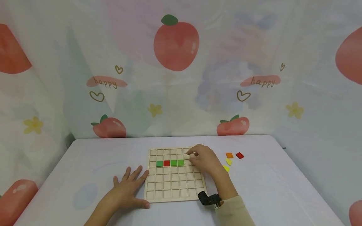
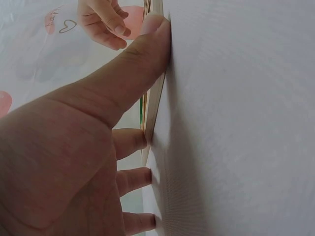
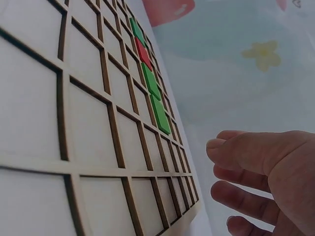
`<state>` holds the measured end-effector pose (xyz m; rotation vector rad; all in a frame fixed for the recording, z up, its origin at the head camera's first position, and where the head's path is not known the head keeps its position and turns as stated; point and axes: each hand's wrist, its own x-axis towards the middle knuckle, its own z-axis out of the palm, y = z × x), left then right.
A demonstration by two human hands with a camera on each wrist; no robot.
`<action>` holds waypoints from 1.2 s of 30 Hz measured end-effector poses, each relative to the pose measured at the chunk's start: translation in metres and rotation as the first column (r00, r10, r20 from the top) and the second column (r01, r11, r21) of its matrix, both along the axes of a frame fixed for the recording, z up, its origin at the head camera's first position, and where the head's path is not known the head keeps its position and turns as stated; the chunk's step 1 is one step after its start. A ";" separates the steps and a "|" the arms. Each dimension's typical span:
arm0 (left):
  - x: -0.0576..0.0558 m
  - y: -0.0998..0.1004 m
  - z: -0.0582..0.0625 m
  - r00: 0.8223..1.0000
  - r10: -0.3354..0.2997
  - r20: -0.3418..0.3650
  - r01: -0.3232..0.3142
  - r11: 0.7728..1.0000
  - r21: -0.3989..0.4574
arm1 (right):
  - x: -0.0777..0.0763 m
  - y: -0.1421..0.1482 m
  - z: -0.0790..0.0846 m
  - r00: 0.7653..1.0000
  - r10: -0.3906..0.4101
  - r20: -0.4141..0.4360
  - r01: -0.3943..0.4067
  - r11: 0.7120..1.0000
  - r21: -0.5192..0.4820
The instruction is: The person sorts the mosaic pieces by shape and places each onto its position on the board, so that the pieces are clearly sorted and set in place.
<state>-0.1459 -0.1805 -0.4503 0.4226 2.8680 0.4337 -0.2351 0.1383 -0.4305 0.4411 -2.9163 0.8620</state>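
A wooden grid board [image 1: 175, 185] lies flat on the table. In one row of its cells sit a teal-green tile [image 1: 159, 163], a red tile [image 1: 166, 163] and two brighter green tiles [image 1: 177, 163], side by side. My left hand [image 1: 127, 190] spreads its fingers at the board's left side, with fingertips and thumb [image 2: 155, 37] right at the edge. Over the right part of the board hovers my right hand [image 1: 206, 159], fingers loosely bent. Nothing shows between its fingertips in the right wrist view, where the green tiles [image 3: 150, 81] stand to its left.
Right of the board lie loose pieces: an orange square [image 1: 229, 155], a red square [image 1: 239, 155] and two yellow pieces [image 1: 228, 162], one partly hidden by my right arm. A white cloth covers the table [image 1: 271, 188]; a fruit-printed curtain [image 1: 175, 91] stands behind it.
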 end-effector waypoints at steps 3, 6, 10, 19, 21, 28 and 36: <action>0.000 0.000 0.001 1.000 0.005 -0.001 -0.005 1.000 0.000 | -0.001 0.003 0.001 1.000 -0.018 -0.012 0.018 1.000 -0.012; 0.000 0.000 0.001 1.000 0.007 -0.002 -0.007 1.000 -0.007 | -0.002 0.007 0.002 0.999 -0.033 -0.016 0.032 0.999 -0.011; 0.000 -0.001 0.001 1.000 0.013 0.006 -0.013 1.000 -0.003 | -0.003 0.011 0.002 0.999 -0.041 -0.009 0.041 0.999 -0.007; -0.002 -0.001 -0.001 1.000 0.006 0.002 -0.006 1.000 0.011 | -0.008 0.019 0.004 0.998 -0.058 -0.009 0.058 0.998 -0.002; -0.003 0.001 -0.001 1.000 0.004 0.006 -0.004 1.000 0.013 | -0.008 0.022 0.005 0.999 -0.047 -0.014 0.047 0.999 0.003; -0.005 0.004 0.000 1.000 0.002 0.011 -0.002 1.000 -0.003 | -0.006 0.039 0.011 0.998 -0.020 -0.057 0.022 0.999 0.027; -0.001 0.001 0.004 1.000 0.008 0.013 -0.008 1.000 -0.013 | 0.000 0.054 0.017 0.997 -0.072 -0.017 0.073 0.995 0.072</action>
